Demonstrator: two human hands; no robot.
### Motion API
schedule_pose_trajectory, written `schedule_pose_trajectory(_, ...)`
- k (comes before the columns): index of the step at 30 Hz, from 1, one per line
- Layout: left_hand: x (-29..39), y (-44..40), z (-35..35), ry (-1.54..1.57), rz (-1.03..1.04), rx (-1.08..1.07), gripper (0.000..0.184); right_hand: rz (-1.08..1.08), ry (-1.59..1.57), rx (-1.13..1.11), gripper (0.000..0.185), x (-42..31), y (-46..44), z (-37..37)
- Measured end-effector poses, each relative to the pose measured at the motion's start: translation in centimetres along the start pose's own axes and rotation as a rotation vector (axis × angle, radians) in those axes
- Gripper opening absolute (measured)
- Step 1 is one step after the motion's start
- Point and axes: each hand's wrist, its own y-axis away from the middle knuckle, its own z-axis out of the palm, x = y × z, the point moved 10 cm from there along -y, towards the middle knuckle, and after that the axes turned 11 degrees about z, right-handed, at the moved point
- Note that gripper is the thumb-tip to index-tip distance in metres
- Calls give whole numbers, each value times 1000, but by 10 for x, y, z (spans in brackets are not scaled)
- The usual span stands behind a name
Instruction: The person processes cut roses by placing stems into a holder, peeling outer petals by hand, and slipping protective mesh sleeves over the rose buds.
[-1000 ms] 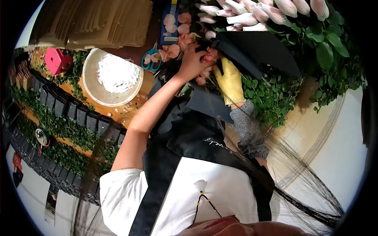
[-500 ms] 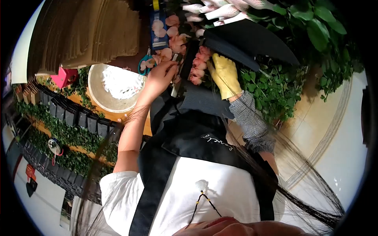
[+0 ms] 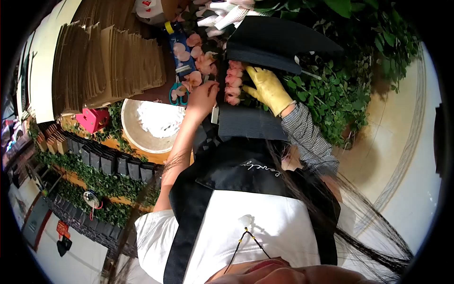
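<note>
A row of pink roses (image 3: 233,83) lies on dark wrapping, with black corrugated sheets above (image 3: 272,45) and below (image 3: 250,123) it. My right hand (image 3: 269,91), in a yellow glove, rests along the right side of the roses. Its thumb and fingers are spread apart, their tips at the blooms. On the other side my bare left hand (image 3: 203,99) has its fingers bent together by the dark edge left of the roses; what they hold, if anything, is hidden. Close to that hand are loose pink petals (image 3: 204,61) and teal-handled scissors (image 3: 178,93).
A round bowl of white netting pieces (image 3: 130,130) stands left of my left forearm. Stacked brown cardboard (image 3: 111,61) fills the upper left. A blue packet (image 3: 179,45) lies by the petals. White-netted flowers (image 3: 227,14) are at the top; leafy green stems (image 3: 326,102) crowd the right.
The whole view has shifted, showing more of the cardboard at left. My left hand stays beside the roses with its fingers bent. My gloved right hand remains along their right side, thumb extended farther.
</note>
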Motion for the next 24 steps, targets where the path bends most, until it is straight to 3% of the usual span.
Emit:
schedule_pose_trajectory(1,13,3,-11,-177,-23,-29,30,-46,51,-9,52,-3,1,2)
schedule_pose_trajectory(3,24,5,-15,-128,-80,-67,30,-53,89,21,55,-6,1,4)
schedule_pose_trajectory(5,55,4,0,56,0,-148,30,-63,129,51,58,-9,0,6)
schedule_pose_trajectory(7,101,8,26,-331,148,-291,32,-73,301,36,62,-11,-3,15)
schedule_pose_trajectory(8,121,11,53,-494,320,-374,32,-73,237,25,63,-10,-2,14)
schedule_pose_trajectory(9,117,17,79,-581,393,-317,34,-76,175,11,65,-9,-1,12)
schedule_pose_trajectory(13,116,22,96,-719,330,72,32,-109,162,108,63,-15,3,0)
schedule_pose_trajectory(16,100,15,116,-671,221,-195,17,-67,59,90,56,-11,1,2)
schedule_pose_trajectory(19,104,22,116,-786,253,-83,15,-109,95,82,60,-13,-1,4)
schedule_pose_trajectory(20,101,23,128,-888,296,-144,16,-128,52,94,61,-18,0,-3)
schedule_pose_trajectory(24,103,21,115,-870,159,-114,18,-147,-26,-25,68,-23,2,-4)
